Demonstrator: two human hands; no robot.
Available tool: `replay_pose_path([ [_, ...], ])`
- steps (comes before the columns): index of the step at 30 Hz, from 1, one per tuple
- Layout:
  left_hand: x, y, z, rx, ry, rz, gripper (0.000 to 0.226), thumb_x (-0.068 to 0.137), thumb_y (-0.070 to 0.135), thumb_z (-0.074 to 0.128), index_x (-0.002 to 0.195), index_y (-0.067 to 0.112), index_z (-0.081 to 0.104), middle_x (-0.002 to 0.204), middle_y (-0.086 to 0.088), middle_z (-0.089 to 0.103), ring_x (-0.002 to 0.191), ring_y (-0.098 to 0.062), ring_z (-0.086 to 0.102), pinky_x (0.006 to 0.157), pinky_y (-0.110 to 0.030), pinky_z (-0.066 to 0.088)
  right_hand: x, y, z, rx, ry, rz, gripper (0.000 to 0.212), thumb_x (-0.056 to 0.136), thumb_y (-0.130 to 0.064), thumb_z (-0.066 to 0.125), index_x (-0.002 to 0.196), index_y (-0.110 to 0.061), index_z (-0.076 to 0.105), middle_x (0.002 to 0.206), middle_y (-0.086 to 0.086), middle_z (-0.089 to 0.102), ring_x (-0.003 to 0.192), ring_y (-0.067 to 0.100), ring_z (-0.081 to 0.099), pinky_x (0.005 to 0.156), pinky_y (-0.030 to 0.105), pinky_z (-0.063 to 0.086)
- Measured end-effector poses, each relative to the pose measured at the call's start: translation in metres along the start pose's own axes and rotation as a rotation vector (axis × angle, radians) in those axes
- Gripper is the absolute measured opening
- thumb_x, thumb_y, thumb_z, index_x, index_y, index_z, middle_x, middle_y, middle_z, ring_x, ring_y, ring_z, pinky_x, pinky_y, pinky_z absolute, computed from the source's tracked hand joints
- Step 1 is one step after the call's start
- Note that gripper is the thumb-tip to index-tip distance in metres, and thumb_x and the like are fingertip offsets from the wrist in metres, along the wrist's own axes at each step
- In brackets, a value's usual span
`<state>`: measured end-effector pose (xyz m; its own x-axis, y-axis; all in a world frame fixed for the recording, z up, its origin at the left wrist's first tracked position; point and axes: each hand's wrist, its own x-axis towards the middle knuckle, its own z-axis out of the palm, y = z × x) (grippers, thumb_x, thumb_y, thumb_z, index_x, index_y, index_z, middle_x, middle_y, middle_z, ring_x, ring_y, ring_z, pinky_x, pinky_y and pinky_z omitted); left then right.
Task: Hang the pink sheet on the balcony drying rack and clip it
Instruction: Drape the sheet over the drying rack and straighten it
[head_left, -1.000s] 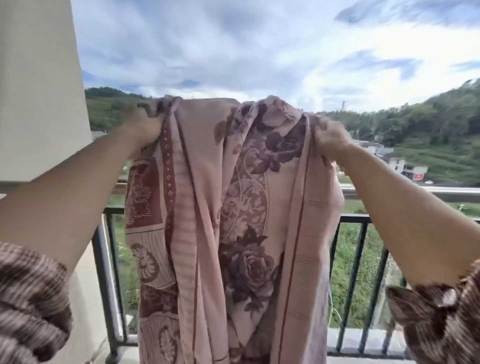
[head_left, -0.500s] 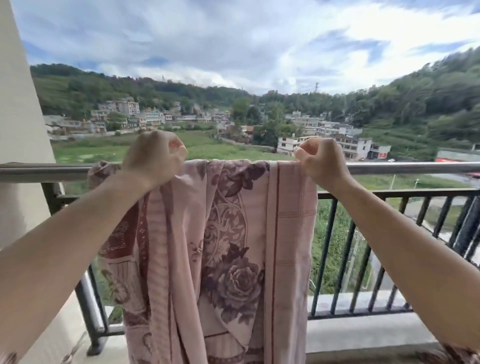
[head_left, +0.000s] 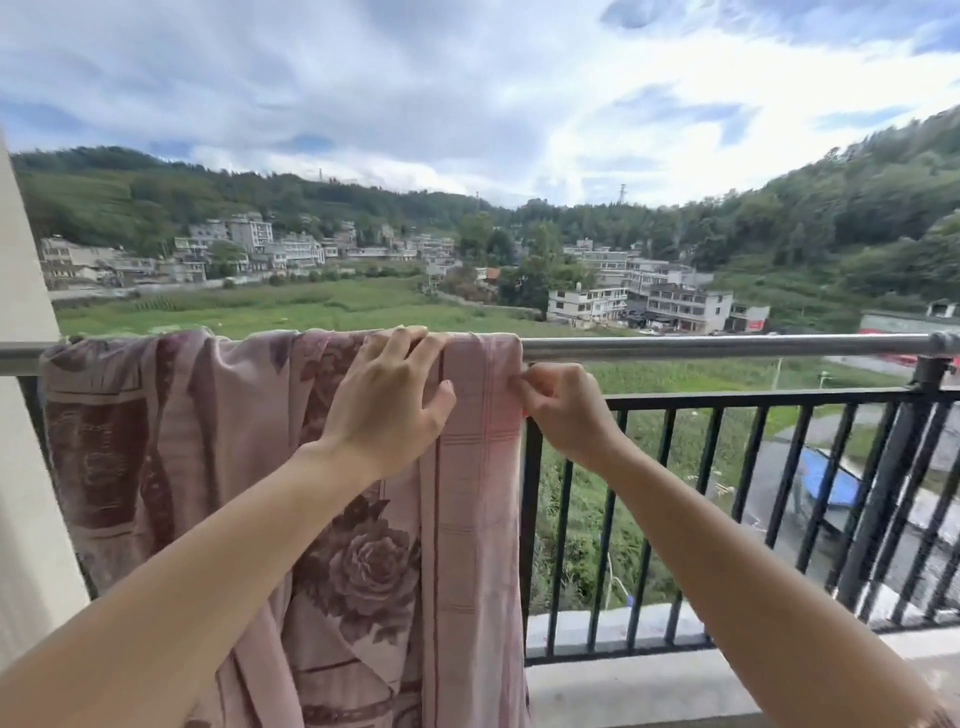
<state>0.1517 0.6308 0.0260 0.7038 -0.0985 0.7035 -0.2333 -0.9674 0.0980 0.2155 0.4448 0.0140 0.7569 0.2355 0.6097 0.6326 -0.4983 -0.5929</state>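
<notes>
The pink sheet (head_left: 171, 441) with dark rose patterns hangs bunched over the left part of the silver drying rail (head_left: 727, 345). My left hand (head_left: 387, 400) lies flat on the sheet just below the rail, fingers spread over the top fold. My right hand (head_left: 563, 408) pinches the sheet's right edge between thumb and fingers, just under the rail. No clip is in view.
A black balcony railing (head_left: 727, 397) with vertical bars runs behind and below the rail. A cream wall (head_left: 26, 467) stands at the left. The rail's right portion is bare up to a joint (head_left: 943, 343) at the far right. Fields and houses lie beyond.
The sheet went from being held up in the air to lying draped over the rail. My left hand opened flat onto it; my right hand dropped to pinch its right edge.
</notes>
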Motion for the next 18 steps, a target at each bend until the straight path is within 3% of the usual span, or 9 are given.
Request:
replay_pose_path([
  [2, 0.009, 0.013, 0.006, 0.0, -0.005, -0.065, 0.047, 0.096, 0.036, 0.04, 0.14, 0.021, 0.038, 0.141, -0.008, 0.046, 0.133, -0.025, 0.037, 0.113, -0.041, 0.027, 0.003, 0.004, -0.007, 0.041, -0.063, 0.021, 0.038, 0.098, -0.025, 0.049, 0.08, 0.007, 0.062, 0.074, 0.014, 0.066, 0.061, 0.025, 0.057, 0.056, 0.036, 0.048],
  [5, 0.024, 0.032, 0.012, 0.006, 0.031, -0.205, 0.047, 0.099, 0.036, 0.03, 0.142, 0.017, 0.037, 0.13, -0.013, 0.057, 0.126, -0.03, 0.046, 0.111, -0.044, 0.028, 0.006, 0.011, -0.019, 0.269, -0.142, 0.105, 0.032, 0.1, -0.024, 0.041, 0.076, -0.006, 0.051, 0.067, 0.003, 0.049, 0.06, 0.014, 0.041, 0.056, 0.031, 0.034],
  [8, 0.034, 0.046, 0.021, 0.133, 0.067, -0.343, 0.045, 0.1, 0.034, 0.03, 0.135, 0.011, 0.047, 0.125, -0.02, 0.059, 0.116, -0.038, 0.052, 0.102, -0.046, 0.037, 0.011, 0.012, -0.029, 0.407, -0.167, 0.138, 0.03, 0.103, -0.027, 0.034, 0.079, -0.014, 0.048, 0.069, -0.001, 0.045, 0.062, 0.011, 0.039, 0.056, 0.025, 0.034],
  [11, 0.038, 0.054, 0.028, 0.244, 0.086, -0.414, 0.042, 0.098, 0.034, 0.032, 0.122, 0.009, 0.057, 0.118, -0.022, 0.062, 0.11, -0.039, 0.052, 0.096, -0.045, 0.039, 0.011, 0.012, -0.029, 0.383, -0.19, 0.112, 0.027, 0.103, -0.023, 0.033, 0.089, -0.01, 0.052, 0.073, -0.003, 0.049, 0.062, 0.009, 0.042, 0.055, 0.022, 0.036],
  [14, 0.044, 0.063, 0.028, 0.211, 0.09, -0.492, 0.042, 0.098, 0.035, 0.033, 0.12, 0.008, 0.058, 0.119, -0.022, 0.061, 0.111, -0.04, 0.052, 0.094, -0.045, 0.04, 0.012, 0.013, -0.033, 0.37, -0.146, 0.088, 0.025, 0.102, -0.016, 0.035, 0.096, -0.003, 0.056, 0.079, 0.001, 0.054, 0.062, 0.007, 0.043, 0.052, 0.02, 0.036],
  [18, 0.05, 0.064, 0.021, 0.127, 0.028, -0.607, 0.049, 0.096, 0.044, 0.036, 0.123, 0.01, 0.056, 0.127, -0.023, 0.057, 0.118, -0.038, 0.049, 0.095, -0.043, 0.04, 0.02, 0.013, -0.055, 0.416, -0.037, 0.03, 0.028, 0.1, -0.018, 0.045, 0.073, -0.016, 0.05, 0.062, -0.006, 0.047, 0.049, 0.005, 0.037, 0.039, 0.012, 0.031],
])
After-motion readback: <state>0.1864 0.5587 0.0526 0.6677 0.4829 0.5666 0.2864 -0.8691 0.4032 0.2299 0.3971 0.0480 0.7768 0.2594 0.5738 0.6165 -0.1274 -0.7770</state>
